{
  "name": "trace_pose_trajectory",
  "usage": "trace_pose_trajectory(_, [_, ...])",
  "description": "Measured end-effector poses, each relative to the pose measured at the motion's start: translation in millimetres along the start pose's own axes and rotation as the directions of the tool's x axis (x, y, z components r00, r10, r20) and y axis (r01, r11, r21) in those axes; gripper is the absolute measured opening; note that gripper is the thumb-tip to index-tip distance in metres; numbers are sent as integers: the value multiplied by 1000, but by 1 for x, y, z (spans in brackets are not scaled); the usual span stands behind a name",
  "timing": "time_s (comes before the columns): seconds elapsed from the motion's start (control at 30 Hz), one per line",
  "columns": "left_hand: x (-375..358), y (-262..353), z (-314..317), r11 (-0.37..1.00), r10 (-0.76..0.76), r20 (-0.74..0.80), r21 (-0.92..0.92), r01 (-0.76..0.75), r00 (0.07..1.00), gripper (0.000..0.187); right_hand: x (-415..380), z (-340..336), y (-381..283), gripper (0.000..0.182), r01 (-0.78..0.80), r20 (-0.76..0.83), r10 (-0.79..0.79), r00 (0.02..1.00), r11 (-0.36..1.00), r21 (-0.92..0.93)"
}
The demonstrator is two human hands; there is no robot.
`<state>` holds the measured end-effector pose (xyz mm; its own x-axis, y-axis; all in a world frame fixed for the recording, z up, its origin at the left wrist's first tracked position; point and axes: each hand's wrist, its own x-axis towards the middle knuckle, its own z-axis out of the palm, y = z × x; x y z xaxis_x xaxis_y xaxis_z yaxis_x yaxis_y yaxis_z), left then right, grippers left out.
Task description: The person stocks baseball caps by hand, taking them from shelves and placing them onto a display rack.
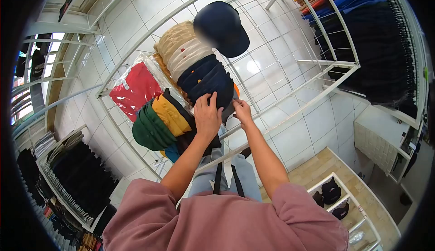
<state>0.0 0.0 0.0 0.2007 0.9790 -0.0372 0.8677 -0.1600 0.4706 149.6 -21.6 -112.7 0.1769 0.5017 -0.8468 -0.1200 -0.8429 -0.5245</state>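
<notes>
1. The left hand [207, 115] lay spread over the near end of the stack of navy caps [207, 79], fingers curled down on the front cap, pressing rather than pinching. The stack sat on the white wire rack [290, 115], just below the cream caps [183, 47] and beside the yellow and green caps [158, 122].

2. The right hand [242, 112] was at the right edge of the same stack, fingertips drawn together — it seemed to nip the edge of a cap or a tag, though what lay between them could not be made out.

3. The chief risk, as I judged it, was the row itself: the caps nested into one another, so a pull on the front one could have dragged its neighbours along and spilled them off the rack.

4. The yellow and green caps touched the navy ones; a sideways shove might have knocked that group askew or through the wire gaps.

5. The bagged red garment [136, 90] lay just beside the caps — its slick plastic could have slid if the stacks leaned on it.

6. A lone dark cap [222, 26] stood above the row; jolting the rack might have tipped it.
</notes>
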Motion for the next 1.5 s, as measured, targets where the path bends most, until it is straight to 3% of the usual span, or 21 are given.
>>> trace_pose_trajectory(0.07, [11, -4, 3, 995, -92, -61, -31, 90, 994, 52, 1, 13, -2, 44, -36, -28, 39, 999, 996, 86])
trace_pose_trajectory(0.2, [-4, 15, 5, 995, -99, 60, 16, 98, 993, 43, -20, -3, 19, 46, -114, -9, 118, 993, 973, 199])
trace_pose_trajectory(0.3, [-13, 31, 10, 944, -110, 243, -279, 178, 964, 27, -28, -11, 25, 55, -66, -128, 101, 987, 965, 253])
trace_pose_trajectory(0.33, [-14, 41, 8, 926, -91, 239, -337, 171, 967, 25, -21, -16, 33, 62, -15, -182, 65, 981, 965, 263])
trace_pose_trajectory(0.43, [3, 61, -6, 877, -38, 246, -456, 150, 969, 25, -21, -41, 34, 58, 10, -167, 69, 984, 902, 432])
trace_pose_trajectory(0.57, [46, 68, -11, 799, 23, 207, -592, 107, 978, 26, -46, -50, -5, 59, 145, -343, -10, 939, 917, 371])
trace_pose_trajectory(0.7, [115, 62, -16, 732, 10, 212, -667, 138, 977, 35, -30, -59, -27, 55, 189, -272, -73, 960, 882, 431])
trace_pose_trajectory(0.77, [155, 56, -20, 747, 103, 104, -665, -8, 989, 37, -12, -56, -48, 57, 239, -279, -116, 953, 854, 463])
trace_pose_trajectory(0.83, [192, 48, -14, 872, 101, 39, -484, -70, 994, 42, 13, -51, -71, 59, 294, -288, -165, 943, 819, 493])
trace_pose_trajectory(0.9, [222, 39, -11, 921, 115, 18, -376, -100, 993, 50, 38, -43, -96, 58, 338, -330, -201, 922, 835, 434])
trace_pose_trajectory(0.97, [244, 26, -5, 967, 109, 89, -239, -85, 990, 63, 66, -36, -120, 57, 325, -310, -213, 926, 870, 370])
trace_pose_trajectory(1.03, [262, 3, 7, 952, 163, 91, -276, -132, 982, 65, 88, -30, -132, 56, 311, -287, -225, 931, 901, 303])
trace_pose_trajectory(1.17, [261, -30, 30, 976, 137, 181, -193, -102, 974, 71, 121, -18, -134, 62, 266, -303, -207, 930, 950, 166])
trace_pose_trajectory(1.23, [247, -38, 35, 996, 86, 332, -25, -83, 939, 77, 122, -16, -131, 68, 151, -231, -137, 963, 988, 44])
trace_pose_trajectory(1.43, [214, -45, 42, 995, 96, 259, -59, -83, 961, 76, 129, -14, -100, 75, 126, -167, -125, 978, 992, -5])
trace_pose_trajectory(1.5, [206, -43, 39, 991, 98, 208, -108, -77, 973, 69, 142, -16, -80, 73, 219, -279, -255, 926, 963, -154])
